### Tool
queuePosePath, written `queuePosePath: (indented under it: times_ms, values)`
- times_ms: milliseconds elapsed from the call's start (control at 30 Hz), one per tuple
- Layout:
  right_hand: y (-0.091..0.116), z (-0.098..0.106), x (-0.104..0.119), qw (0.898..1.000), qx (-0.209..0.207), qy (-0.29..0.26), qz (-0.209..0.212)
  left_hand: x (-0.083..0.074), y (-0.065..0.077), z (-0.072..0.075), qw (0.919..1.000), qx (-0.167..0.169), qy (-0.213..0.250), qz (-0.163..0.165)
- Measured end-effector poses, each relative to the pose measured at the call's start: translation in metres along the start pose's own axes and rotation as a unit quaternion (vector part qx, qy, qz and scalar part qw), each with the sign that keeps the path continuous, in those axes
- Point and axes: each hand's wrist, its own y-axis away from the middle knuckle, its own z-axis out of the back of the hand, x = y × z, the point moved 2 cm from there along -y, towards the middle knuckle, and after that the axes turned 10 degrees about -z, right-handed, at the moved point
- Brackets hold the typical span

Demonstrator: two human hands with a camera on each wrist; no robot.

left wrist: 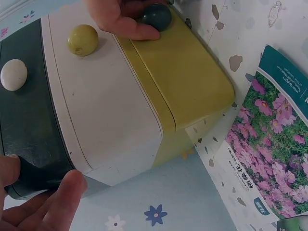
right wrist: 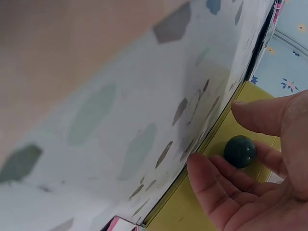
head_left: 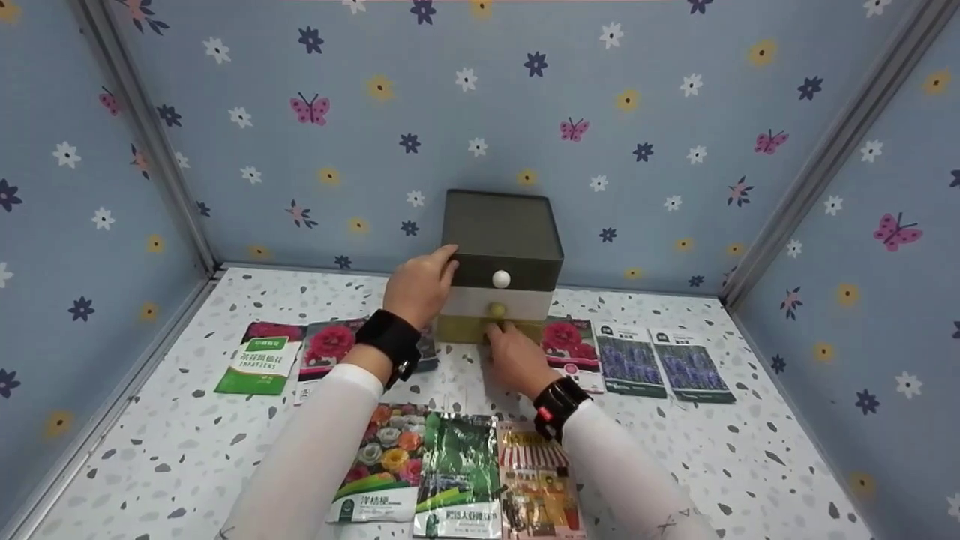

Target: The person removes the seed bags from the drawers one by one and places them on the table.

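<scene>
A three-tier drawer box (head_left: 499,225) stands against the back wall, with dark green, white and yellow tiers. My left hand (head_left: 418,285) holds its upper left corner; in the left wrist view, thumb and fingers lie around the dark tier's edge. My right hand (head_left: 517,360) is low at the yellow bottom drawer (left wrist: 187,77). Its fingers curl around the dark green knob (right wrist: 239,151), with the thumb on the knob's other side. Above it are a yellow knob (left wrist: 83,39) and a white knob (head_left: 501,279). All three drawers look closed.
Seed packets lie on the speckled table (head_left: 172,450). A green-and-white packet (head_left: 259,366) is at left, and purple-flower packets (head_left: 631,360) at right. In front lie a rose-coloured flower packet (head_left: 386,465), a green packet (head_left: 459,472) and an orange packet (head_left: 540,487). Patterned walls (head_left: 480,97) enclose the table.
</scene>
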Motion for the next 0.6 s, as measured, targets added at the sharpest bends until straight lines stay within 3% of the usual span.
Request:
queuePosePath:
  times_ms: [167,367,600]
  values:
    - [0.001,-0.001,-0.001,1.000,0.021,0.000,-0.020,-0.001,-0.002,-0.001,1.0000,0.001,-0.001,0.003]
    - [0.003,0.004,-0.005,0.999,0.035,-0.016,0.003,0.002,-0.001,0.000,1.0000,0.008,-0.001,0.004]
    - [0.017,0.014,-0.019,0.996,0.037,-0.071,0.030,0.006,0.017,-0.001,0.9994,0.024,0.020,0.014]
